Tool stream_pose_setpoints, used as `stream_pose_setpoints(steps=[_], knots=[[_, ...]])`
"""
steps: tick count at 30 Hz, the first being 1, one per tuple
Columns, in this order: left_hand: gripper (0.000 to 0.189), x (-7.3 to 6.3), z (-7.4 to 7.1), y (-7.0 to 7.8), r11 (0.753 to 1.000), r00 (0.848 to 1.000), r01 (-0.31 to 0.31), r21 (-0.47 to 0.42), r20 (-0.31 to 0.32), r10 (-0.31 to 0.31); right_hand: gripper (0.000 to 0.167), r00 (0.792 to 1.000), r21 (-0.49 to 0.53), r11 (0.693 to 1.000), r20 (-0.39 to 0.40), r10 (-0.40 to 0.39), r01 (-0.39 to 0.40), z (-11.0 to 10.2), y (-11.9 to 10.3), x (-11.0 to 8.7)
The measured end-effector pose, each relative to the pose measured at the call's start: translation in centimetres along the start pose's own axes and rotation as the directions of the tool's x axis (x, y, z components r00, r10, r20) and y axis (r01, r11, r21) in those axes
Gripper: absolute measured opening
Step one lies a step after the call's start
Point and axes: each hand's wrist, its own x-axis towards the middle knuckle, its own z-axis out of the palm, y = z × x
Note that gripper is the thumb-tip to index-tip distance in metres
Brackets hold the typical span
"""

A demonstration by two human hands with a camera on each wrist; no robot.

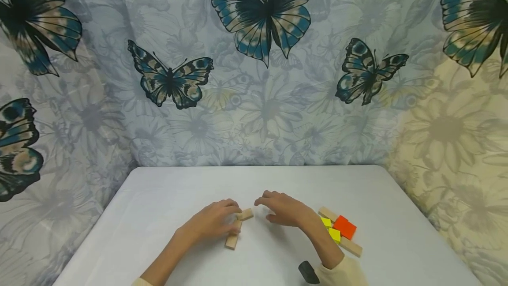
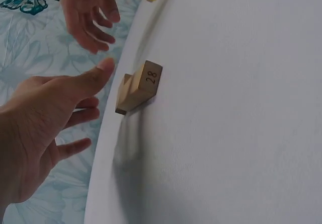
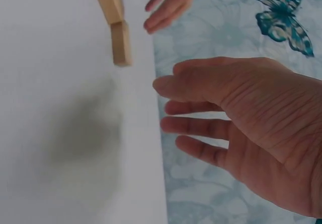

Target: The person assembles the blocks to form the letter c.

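Two plain wooden blocks lie end to end at an angle on the white table. The nearer block is partly hidden by my left hand, while the farther block points right. In the left wrist view, the number 28 shows on the end of one block; the left thumb and loosely bent fingers are beside it, with a gap. My right hand hovers right of the blocks, fingers relaxed and holding nothing. The right wrist view shows it apart from the farther block.
To the right, beside the right forearm, lies a group with a red block, yellow blocks and wooden blocks; the forearm hides part of it. A dark object sits by the right sleeve. Butterfly-patterned cloth stands behind the table.
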Motion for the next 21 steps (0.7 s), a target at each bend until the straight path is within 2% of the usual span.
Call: stream_pose_setpoints(steps=[2, 9, 15, 21], knots=[[0.043, -0.1, -0.1, -0.6, 0.999, 0.999, -0.047, -0.002, 0.017, 0.047, 0.042, 1.0, 0.008, 1.0, -0.009, 0.005, -0.005, -0.3, 0.4, -0.7], [0.047, -0.2, 0.1, -2.1, 0.991, 0.989, -0.136, 0.005, 0.059, 0.135, 0.041, 0.999, 0.036, 0.999, -0.033, 0.039, -0.038, -1.6, 1.7, -3.5], [0.053, -0.2, 1.0, -2.8, 0.984, 0.984, -0.176, -0.033, 0.027, 0.177, 0.04, 0.992, 0.1, 0.99, -0.063, 0.108, -0.101, -3.1, 3.4, -5.8], [0.051, -0.1, 1.2, -3.1, 0.973, 0.975, -0.22, -0.064, 0.004, 0.221, 0.041, 0.985, 0.127, 0.984, -0.104, 0.141, -0.127, -4.2, 4.4, -7.3]])
